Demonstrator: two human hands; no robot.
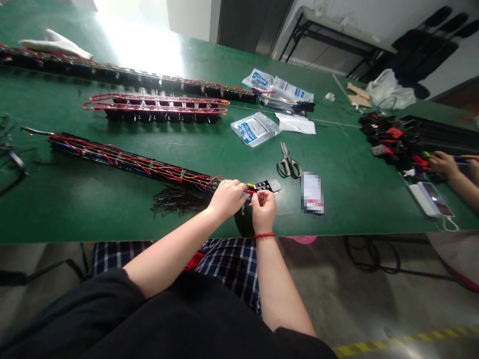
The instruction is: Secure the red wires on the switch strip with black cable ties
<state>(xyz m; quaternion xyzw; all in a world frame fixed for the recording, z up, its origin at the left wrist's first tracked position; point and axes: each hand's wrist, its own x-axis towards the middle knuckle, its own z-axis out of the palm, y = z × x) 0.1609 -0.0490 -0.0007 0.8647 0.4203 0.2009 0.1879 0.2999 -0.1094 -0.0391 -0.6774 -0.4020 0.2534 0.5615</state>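
My left hand point(226, 198) is closed around the end of a long black strip with red and blue wires point(127, 160) lying on the green table point(75, 209). My right hand point(264, 209), with a red bead bracelet on the wrist, pinches a red wire at the same end, close to my left fingers. A small black part with white squares point(266, 186) lies just beyond both hands. A bundle of thin black ties point(175, 200) rests left of my left hand.
Scissors point(289, 163) and a white card point(312, 192) lie right of my hands. Plastic bags point(254, 128) and two more wired strips point(157, 107) sit farther back. Another person's hands point(445, 163) work at the right beside black and red parts point(392, 142) and a phone point(432, 198).
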